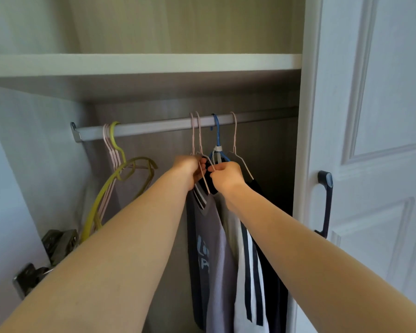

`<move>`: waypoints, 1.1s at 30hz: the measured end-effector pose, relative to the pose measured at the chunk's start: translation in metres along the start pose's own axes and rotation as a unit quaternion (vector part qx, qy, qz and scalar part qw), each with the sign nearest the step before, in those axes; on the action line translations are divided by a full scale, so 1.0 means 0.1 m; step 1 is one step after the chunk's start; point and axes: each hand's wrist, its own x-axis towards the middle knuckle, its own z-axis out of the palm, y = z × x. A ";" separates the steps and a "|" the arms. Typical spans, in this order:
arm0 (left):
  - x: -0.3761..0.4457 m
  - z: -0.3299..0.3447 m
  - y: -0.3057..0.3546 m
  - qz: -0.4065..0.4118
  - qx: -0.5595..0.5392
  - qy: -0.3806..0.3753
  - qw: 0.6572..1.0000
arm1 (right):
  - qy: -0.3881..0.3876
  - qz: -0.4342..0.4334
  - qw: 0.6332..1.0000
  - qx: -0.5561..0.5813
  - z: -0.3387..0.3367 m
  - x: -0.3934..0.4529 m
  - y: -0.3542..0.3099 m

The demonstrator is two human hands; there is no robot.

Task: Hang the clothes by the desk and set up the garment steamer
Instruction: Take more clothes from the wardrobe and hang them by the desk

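Two hands at frame centre: left hand (190, 170) and right hand (226, 175), each grip pinching the pink hangers (197, 140) on the closet rail (154, 126). Hung clothes (216, 248) drape toward 6 o'clock. Empty yellow hanger (115, 174) at 9 o'clock; door handle (326, 203) at 3 o'clock.

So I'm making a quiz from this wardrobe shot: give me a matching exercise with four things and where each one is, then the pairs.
Things:
1. yellow hanger
2. blue hanger
3. left hand
4. door handle

Places:
A. on the white door at the right
B. empty, at the rail's left end
C. between pink hangers, right part of the rail
D. gripping pink hanger wires over the grey top

Pairs: 1-B, 2-C, 3-D, 4-A
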 end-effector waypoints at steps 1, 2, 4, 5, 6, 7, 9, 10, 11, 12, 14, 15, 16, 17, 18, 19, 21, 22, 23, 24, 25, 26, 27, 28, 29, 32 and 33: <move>0.00 -0.01 0.03 0.004 0.007 0.003 1.000 | 0.001 -0.005 1.000 0.000 -0.01 -0.01 -0.02; -0.02 -0.01 0.07 0.007 0.015 0.005 1.000 | 0.002 -0.011 1.000 -0.002 -0.01 -0.01 -0.04; -0.03 -0.01 0.12 0.011 0.037 0.022 0.999 | 0.007 -0.019 1.000 -0.010 -0.02 -0.01 -0.08; -0.04 -0.01 0.15 0.012 0.045 0.036 0.998 | 0.010 -0.022 1.000 -0.015 -0.03 -0.02 -0.10; -0.05 -0.01 0.18 0.010 0.048 0.051 0.997 | 0.014 -0.025 0.999 -0.016 -0.05 -0.02 -0.11; -0.06 -0.01 0.20 0.007 0.042 0.064 0.997 | 0.015 -0.030 0.999 -0.021 -0.06 -0.03 -0.12; -0.08 -0.01 0.25 -0.002 0.018 0.079 0.997 | 0.013 -0.041 0.999 -0.029 -0.12 -0.07 -0.13; -0.11 -0.02 0.26 -0.006 0.007 0.084 0.996 | 0.013 -0.045 0.999 -0.028 -0.15 -0.09 -0.13; -0.15 -0.02 0.26 -0.007 -0.002 0.086 0.996 | 0.013 -0.048 0.998 -0.027 -0.17 -0.13 -0.14; -0.19 -0.02 0.26 -0.008 -0.010 0.087 0.996 | 0.014 -0.052 0.998 -0.023 -0.19 -0.16 -0.13; -0.29 -0.03 0.26 -0.013 -0.025 0.086 0.996 | 0.012 -0.052 0.998 -0.020 -0.23 -0.25 -0.12; -0.34 -0.02 0.25 -0.018 -0.038 0.085 0.995 | 0.005 -0.050 0.998 -0.023 -0.25 -0.30 -0.11; -0.41 -0.03 0.23 -0.025 -0.054 0.085 0.995 | -0.004 -0.049 0.998 -0.028 -0.27 -0.35 -0.09; -0.48 -0.03 0.19 -0.034 -0.069 0.086 0.993 | -0.012 -0.048 0.998 -0.033 -0.28 -0.40 -0.07; -0.55 -0.03 0.14 -0.045 -0.085 0.084 0.992 | -0.016 -0.049 0.998 -0.037 -0.30 -0.46 -0.03; -0.62 -0.04 0.07 -0.056 -0.099 0.080 0.990 | -0.022 -0.048 0.998 -0.040 -0.32 -0.52 0.00; -0.79 -0.06 -0.09 -0.068 -0.118 0.071 0.988 | -0.034 -0.047 0.997 -0.043 -0.36 -0.67 0.11; -0.88 -0.08 -0.18 -0.067 -0.120 0.068 0.988 | -0.043 -0.046 0.997 -0.047 -0.36 -0.74 0.18; -0.97 -0.10 -0.25 -0.065 -0.121 0.068 0.988 | -0.051 -0.044 0.996 -0.051 -0.37 -0.82 0.25; -1.06 -0.13 -0.33 -0.064 -0.120 0.069 0.988 | -0.056 -0.043 0.996 -0.056 -0.38 -0.90 0.32; -1.15 -0.16 -0.41 -0.065 -0.119 0.071 0.988 | -0.059 -0.040 0.996 -0.061 -0.39 -0.97 0.39; -1.23 -0.20 -0.49 -0.070 -0.117 0.072 0.988 | -0.060 -0.038 0.995 -0.068 -0.40 -1.05 0.46; -1.31 -0.24 -0.57 -0.077 -0.116 0.071 0.988 | -0.063 -0.036 0.994 -0.076 -0.43 -1.14 0.52; -1.40 -0.28 -0.63 -0.084 -0.116 0.068 0.987 | -0.065 -0.032 0.994 -0.085 -0.45 -1.24 0.57; -1.50 -0.33 -0.69 -0.088 -0.117 0.063 0.987 | -0.068 -0.029 0.993 -0.093 -0.48 -1.34 0.62; -1.86 -0.42 -0.81 -0.091 -0.131 0.042 0.986 | -0.069 -0.021 0.992 -0.105 -0.59 -1.69 0.67; -2.00 -0.45 -0.84 -0.091 -0.133 0.032 0.986 | -0.068 -0.018 0.992 -0.105 -0.64 -1.81 0.66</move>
